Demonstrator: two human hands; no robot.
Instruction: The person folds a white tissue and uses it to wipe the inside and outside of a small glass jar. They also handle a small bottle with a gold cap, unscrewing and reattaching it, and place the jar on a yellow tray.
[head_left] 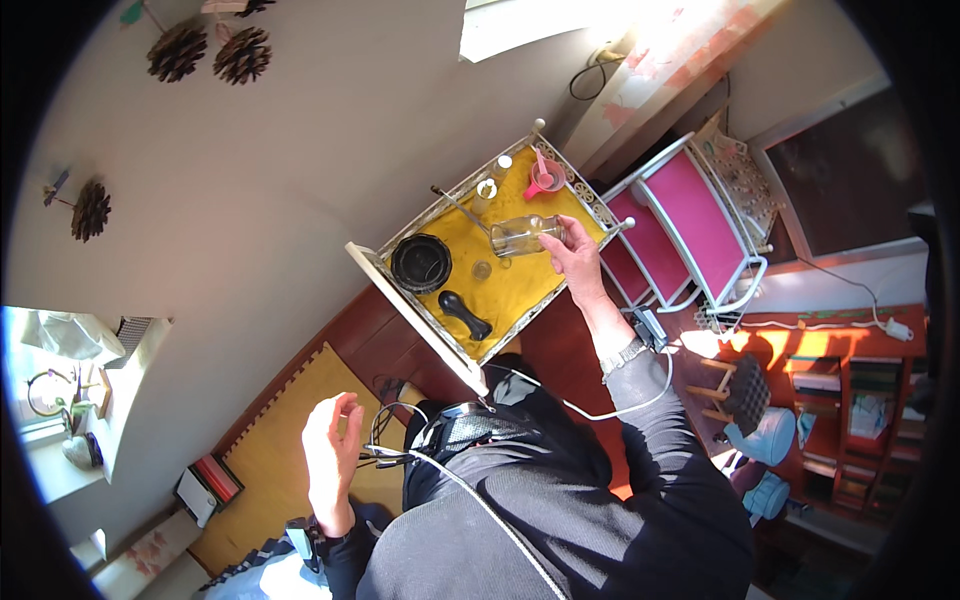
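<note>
My right hand [574, 255] is closed around one end of a clear glass jar [520, 237], which lies tilted on its side over the yellow-topped stand [530, 290]. My left hand [330, 445] hangs away from the stand, its fingers loosely bent and apart, with nothing in it. Near the jar are a small round clear piece [481, 270] and a thin dark rod [458, 207], whose one end reaches toward the jar. A black round bowl [421, 263] stands at the left of the yellow top. In front of it lies a black piece [465, 315] with two wide ends.
Two small bottles with white tops [485, 195] and a pink cup [545, 180] holding a pink spoon stand along the far side. A raised pale rail [420, 325] edges the stand. Pink folding chairs [700, 205] are on the right. A white cable [490, 510] crosses my body.
</note>
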